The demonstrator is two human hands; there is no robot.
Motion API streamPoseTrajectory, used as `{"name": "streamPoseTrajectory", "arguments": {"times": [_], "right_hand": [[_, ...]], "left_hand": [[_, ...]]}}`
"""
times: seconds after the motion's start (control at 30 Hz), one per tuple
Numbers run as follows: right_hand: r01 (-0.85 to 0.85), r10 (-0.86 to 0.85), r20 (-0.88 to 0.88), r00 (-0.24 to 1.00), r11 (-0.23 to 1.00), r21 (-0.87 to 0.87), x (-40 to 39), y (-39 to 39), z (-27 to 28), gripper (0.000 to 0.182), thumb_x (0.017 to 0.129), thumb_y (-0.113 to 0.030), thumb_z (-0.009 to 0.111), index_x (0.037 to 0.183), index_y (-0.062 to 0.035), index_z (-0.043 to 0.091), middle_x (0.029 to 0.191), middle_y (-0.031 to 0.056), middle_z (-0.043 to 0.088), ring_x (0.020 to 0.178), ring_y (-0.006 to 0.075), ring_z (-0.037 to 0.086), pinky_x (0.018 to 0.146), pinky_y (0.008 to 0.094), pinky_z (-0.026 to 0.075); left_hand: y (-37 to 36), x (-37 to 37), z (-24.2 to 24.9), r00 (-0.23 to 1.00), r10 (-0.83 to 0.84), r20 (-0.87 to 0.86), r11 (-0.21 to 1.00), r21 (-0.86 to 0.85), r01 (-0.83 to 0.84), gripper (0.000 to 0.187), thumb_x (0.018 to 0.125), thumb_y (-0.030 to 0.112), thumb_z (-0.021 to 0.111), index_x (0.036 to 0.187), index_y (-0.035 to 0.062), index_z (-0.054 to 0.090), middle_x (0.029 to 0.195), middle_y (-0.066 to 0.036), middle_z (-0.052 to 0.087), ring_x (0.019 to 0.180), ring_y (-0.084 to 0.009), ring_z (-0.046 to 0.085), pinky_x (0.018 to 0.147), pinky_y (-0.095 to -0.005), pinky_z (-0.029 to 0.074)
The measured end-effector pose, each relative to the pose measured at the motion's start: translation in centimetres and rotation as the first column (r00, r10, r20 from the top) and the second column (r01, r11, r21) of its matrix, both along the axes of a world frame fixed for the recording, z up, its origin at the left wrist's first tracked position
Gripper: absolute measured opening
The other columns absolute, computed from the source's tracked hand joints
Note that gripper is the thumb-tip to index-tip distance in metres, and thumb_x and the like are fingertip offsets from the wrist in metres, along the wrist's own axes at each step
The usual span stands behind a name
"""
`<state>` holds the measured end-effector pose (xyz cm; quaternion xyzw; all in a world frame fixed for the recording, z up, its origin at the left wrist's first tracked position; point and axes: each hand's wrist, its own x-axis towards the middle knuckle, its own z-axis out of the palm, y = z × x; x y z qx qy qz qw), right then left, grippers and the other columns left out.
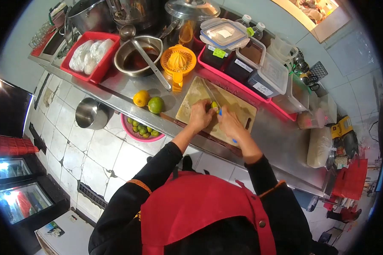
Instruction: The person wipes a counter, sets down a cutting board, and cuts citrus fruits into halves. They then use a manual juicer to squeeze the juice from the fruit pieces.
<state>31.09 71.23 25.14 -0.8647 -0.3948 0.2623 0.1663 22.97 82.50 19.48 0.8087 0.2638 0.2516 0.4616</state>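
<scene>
Over a worn cutting board (186,103), my left hand (201,115) has its fingers closed around a small green-yellow lime (215,104). My right hand (233,126) grips a knife (208,90) by its blue handle, with the blade pointing away across the board, close beside the lime. Whether the edge touches the fruit is too small to make out. Left of the board lie a yellow citrus fruit (141,98) and a larger green one (156,105). An orange citrus juicer (177,61) stands just behind them.
A metal bowl (120,57) of dark liquid has a ladle (151,63) across it. A red tray (98,77) holds plastic bags. Lidded containers (274,72) stand in a pink tray (242,92) behind the board. Below the counter edge, a pink basin (134,134) holds small limes.
</scene>
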Motion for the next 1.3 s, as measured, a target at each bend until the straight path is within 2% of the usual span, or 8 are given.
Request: {"name": "streamPoseTrajectory", "arguments": {"times": [0.23,0.37,0.47,0.57,0.83,1.07,1.23,1.3], "right_hand": [[0.041,-0.036,0.056,0.998,0.996,-0.082,-3.4,-8.0,0.0,0.029,0.087,-0.016,0.046,0.107,0.0004,0.033,0.074,0.0318,0.056,0.072,0.0493,0.055,0.065,0.0544,0.043],[-0.010,-0.002,0.119,0.993,0.995,0.094,-1.5,-3.0,-3.2,0.027,0.087,-0.017,0.046,0.104,0.0004,0.033,0.074,0.0315,0.057,0.071,0.0491,0.056,0.063,0.0536,0.044],[-0.019,0.009,0.115,0.993,0.996,0.082,-1.7,-2.6,-3.0,0.027,0.088,-0.018,0.045,0.103,0.0002,0.033,0.076,0.0322,0.057,0.073,0.0491,0.056,0.065,0.0541,0.044],[0.015,-0.012,0.017,1.000,0.985,-0.172,-3.2,-6.9,-1.0,0.029,0.089,-0.022,0.044,0.103,0.0008,0.034,0.080,0.0331,0.057,0.077,0.0484,0.057,0.068,0.0550,0.043],[-0.058,0.066,0.082,0.994,0.994,-0.097,-0.6,-1.8,-2.0,0.029,0.089,-0.024,0.044,0.101,0.0018,0.039,0.082,0.0320,0.058,0.081,0.0470,0.057,0.073,0.0533,0.044],[-0.041,0.067,0.092,0.993,0.967,-0.253,-1.8,-7.3,-0.7,0.033,0.088,-0.024,0.045,0.104,0.0046,0.039,0.086,0.0303,0.059,0.085,0.0459,0.057,0.074,0.0504,0.045],[-0.085,0.112,0.147,0.983,0.981,-0.176,0.2,-1.2,-2.2,0.029,0.087,-0.019,0.043,0.103,0.0045,0.041,0.087,0.0295,0.060,0.086,0.0437,0.059,0.075,0.0494,0.045],[-0.092,0.132,0.187,0.973,0.974,-0.209,0.1,-1.1,-2.1,0.025,0.085,-0.015,0.043,0.101,0.0047,0.042,0.087,0.0295,0.060,0.086,0.0425,0.060,0.074,0.0483,0.046]], "left_hand": [[0.0,-0.1,-0.3,1.000,-0.019,-0.009,1.000,-0.023,0.018,0.037,0.072,0.024,0.072,0.097,-0.0020,0.062,0.085,-0.018,0.063,0.074,-0.0286,0.062,0.066,-0.0353,0.049],[0.5,0.2,-0.4,0.999,-0.002,-0.037,1.000,-0.030,0.000,0.036,0.074,0.024,0.071,0.097,-0.0023,0.062,0.085,-0.019,0.063,0.074,-0.0287,0.062,0.066,-0.0349,0.049],[0.3,-0.2,0.2,0.999,0.006,-0.050,0.998,-0.064,-0.009,0.035,0.075,0.024,0.069,0.098,-0.0023,0.062,0.083,-0.019,0.063,0.073,-0.0288,0.062,0.066,-0.0349,0.048],[0.5,0.1,0.5,0.999,0.010,-0.048,1.000,-0.010,-0.011,0.036,0.075,0.025,0.069,0.097,-0.0022,0.062,0.081,-0.019,0.063,0.073,-0.0294,0.062,0.066,-0.0351,0.048],[0.1,-0.1,1.4,0.998,0.008,-0.066,0.992,0.128,0.001,0.047,0.068,0.034,0.073,0.096,-0.0021,0.063,0.082,-0.019,0.062,0.075,-0.0313,0.061,0.067,-0.0359,0.048],[0.3,-0.8,0.5,0.998,-0.009,-0.070,0.999,0.042,0.012,0.041,0.065,0.024,0.073,0.094,-0.0014,0.060,0.084,-0.020,0.061,0.078,-0.0318,0.061,0.069,-0.0365,0.048],[-1.0,-0.4,0.3,0.998,-0.046,-0.053,0.987,0.151,0.053,0.033,0.064,0.016,0.070,0.088,0.0001,0.054,0.086,-0.019,0.061,0.079,-0.0329,0.060,0.068,-0.0378,0.047],[-0.9,-0.1,-0.2,0.997,0.023,-0.071,0.998,0.056,-0.019,0.029,0.065,0.014,0.068,0.087,0.0005,0.055,0.084,-0.020,0.061,0.078,-0.0343,0.060,0.068,-0.0389,0.047]]}}
